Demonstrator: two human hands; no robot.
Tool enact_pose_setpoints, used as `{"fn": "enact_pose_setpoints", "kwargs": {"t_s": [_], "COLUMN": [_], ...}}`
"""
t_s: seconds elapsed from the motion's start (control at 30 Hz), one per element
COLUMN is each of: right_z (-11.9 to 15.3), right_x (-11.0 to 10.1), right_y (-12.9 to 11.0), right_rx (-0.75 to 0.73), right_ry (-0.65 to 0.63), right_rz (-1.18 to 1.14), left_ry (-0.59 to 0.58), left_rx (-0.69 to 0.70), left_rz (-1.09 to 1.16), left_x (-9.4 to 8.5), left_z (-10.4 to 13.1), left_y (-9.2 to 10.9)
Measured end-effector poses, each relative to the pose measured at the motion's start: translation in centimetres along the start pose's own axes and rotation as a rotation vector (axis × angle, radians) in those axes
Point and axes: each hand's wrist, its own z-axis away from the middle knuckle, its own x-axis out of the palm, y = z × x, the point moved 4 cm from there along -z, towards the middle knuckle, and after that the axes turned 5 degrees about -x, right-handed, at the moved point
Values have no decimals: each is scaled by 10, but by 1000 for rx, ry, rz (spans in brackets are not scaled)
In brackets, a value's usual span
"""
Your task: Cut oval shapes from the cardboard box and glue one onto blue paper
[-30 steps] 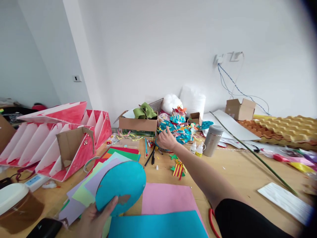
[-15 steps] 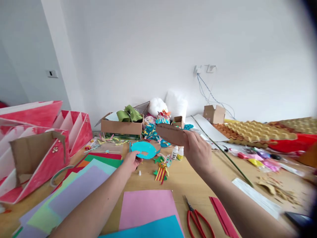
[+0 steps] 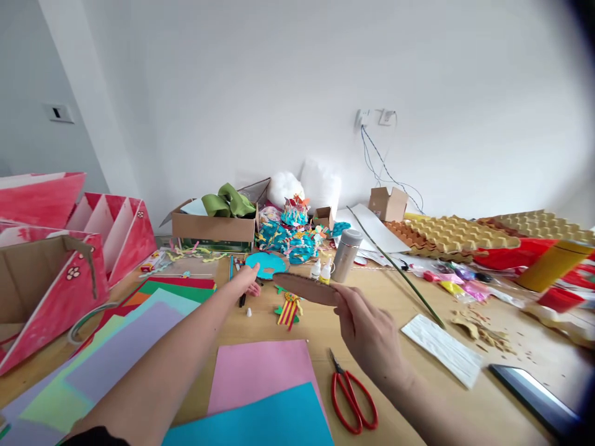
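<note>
My left hand (image 3: 250, 282) reaches forward and pinches the near edge of a bright blue paper disc (image 3: 255, 261), which has a small hole showing brown. Part of its fingers is hidden below the disc. My right hand (image 3: 369, 325) grips the right end of a brown cardboard disc (image 3: 304, 288), seen almost edge-on above the table. Beneath it lies a striped red and yellow paper piece (image 3: 289, 311) with green leaves. Small white glue bottles (image 3: 325, 271) stand behind the cardboard. Red-handled scissors (image 3: 348, 396) lie on the table nearer me.
Pink paper (image 3: 260, 365) and blue paper (image 3: 264, 421) lie in front. Coloured sheets (image 3: 125, 353) are stacked at left, beside pink-and-white boxes (image 3: 118, 235). A silver canister (image 3: 347, 255), egg trays (image 3: 460, 235), a white folded mask-like sheet (image 3: 441, 348) and a phone (image 3: 532, 396) are at right.
My right hand has lowered the cardboard disc and turned it nearly edge-on, uncovering the silver canister. The left hand stays at the blue disc. The view has shifted to the right.
</note>
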Motion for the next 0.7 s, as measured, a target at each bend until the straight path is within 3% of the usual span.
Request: {"fn": "enact_pose_setpoints", "kwargs": {"t_s": [0.2, 0.37, 0.43, 0.5, 0.6, 0.7], "right_z": [48, 83, 88, 88, 83, 78], "right_x": [-28, -40, -36, -28, -14, 0], "right_y": [-36, -53, -64, -72, -74, -82], "right_rx": [-222, -199, -160, -12, 428, 778], "right_ry": [-133, -176, -208, -222, -188, -323], "right_rz": [-212, -283, -378, -533, -866, -1259], "left_ry": [-99, -489, -573, -545, -460, -439], "left_rx": [54, 97, 149, 222, 299, 309], "left_rz": [-32, -3, 41, 108, 173, 147], "left_x": [-11, -17, -24, -34, -48, -53], "left_z": [52, 137, 164, 180, 191, 205], "left_y": [-4, -61, -83, -98, -108, -114]}}
